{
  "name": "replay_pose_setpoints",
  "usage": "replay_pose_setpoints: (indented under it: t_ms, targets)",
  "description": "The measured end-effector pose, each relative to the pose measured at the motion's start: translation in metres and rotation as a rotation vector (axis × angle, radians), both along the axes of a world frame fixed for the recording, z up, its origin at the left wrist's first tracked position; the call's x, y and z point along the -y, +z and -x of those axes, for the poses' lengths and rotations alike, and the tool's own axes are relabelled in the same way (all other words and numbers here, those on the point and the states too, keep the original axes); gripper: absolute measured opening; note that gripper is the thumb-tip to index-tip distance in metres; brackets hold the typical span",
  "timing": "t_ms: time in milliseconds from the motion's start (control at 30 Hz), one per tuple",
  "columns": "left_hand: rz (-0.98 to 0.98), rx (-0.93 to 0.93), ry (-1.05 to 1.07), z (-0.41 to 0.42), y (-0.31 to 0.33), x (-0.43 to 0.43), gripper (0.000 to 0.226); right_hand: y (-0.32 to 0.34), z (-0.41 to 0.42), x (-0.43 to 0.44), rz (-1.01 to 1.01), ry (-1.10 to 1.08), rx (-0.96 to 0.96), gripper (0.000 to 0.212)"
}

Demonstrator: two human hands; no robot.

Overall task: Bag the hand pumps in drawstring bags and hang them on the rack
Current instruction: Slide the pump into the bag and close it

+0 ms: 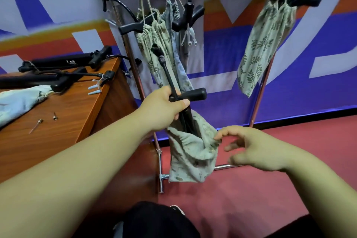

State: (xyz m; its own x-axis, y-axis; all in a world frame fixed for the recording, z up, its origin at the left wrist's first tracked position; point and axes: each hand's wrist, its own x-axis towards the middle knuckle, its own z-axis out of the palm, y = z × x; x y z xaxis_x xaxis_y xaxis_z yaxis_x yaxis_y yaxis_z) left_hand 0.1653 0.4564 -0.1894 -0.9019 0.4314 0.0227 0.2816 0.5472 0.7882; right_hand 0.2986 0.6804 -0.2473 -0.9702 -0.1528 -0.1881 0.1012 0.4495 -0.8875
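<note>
One pump (195, 94) sits half inside a leaf-print bag (193, 152) before the rack (160, 168). The left hand (164, 108) grips its shaft below the handle. The right hand (257, 149) reaches the bag's rim, perhaps pinching it; blur hides that.

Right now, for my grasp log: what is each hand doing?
Left hand: grips the pump just below its handle.
Right hand: at the drawstring bag rim; grip cannot be told.

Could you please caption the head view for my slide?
Left hand holds a hand pump partly inside a drawstring bag; right hand at its rim.
</note>
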Motion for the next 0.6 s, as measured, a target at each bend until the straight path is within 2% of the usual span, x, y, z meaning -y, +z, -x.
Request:
replay_pose_setpoints:
  t_ms: [67, 200, 367, 467, 600]
  targets:
    - [-0.07, 0.064, 0.002, 0.001, 0.003, 0.002, 0.017, -0.003, 0.0, -0.001, -0.072, -0.012, -0.092, 0.058]
    - [-0.195, 0.227, -0.024, -0.003, 0.013, 0.001, 0.02, 0.001, 0.004, -0.001, -0.258, 0.0, -0.258, 0.053]
    - [-0.292, 0.385, -0.048, -0.014, 0.025, 0.003, 0.012, 0.015, 0.005, 0.0, -0.553, 0.017, -0.264, 0.026]
    - [-0.307, 0.419, -0.056, -0.016, 0.027, 0.004, 0.011, 0.027, 0.0, 0.002, -0.512, -0.006, -0.208, 0.012]
    - [-0.3, 0.475, -0.042, -0.019, 0.028, 0.005, 0.004, 0.048, -0.006, 0.004, -0.378, -0.056, -0.187, 0.012]
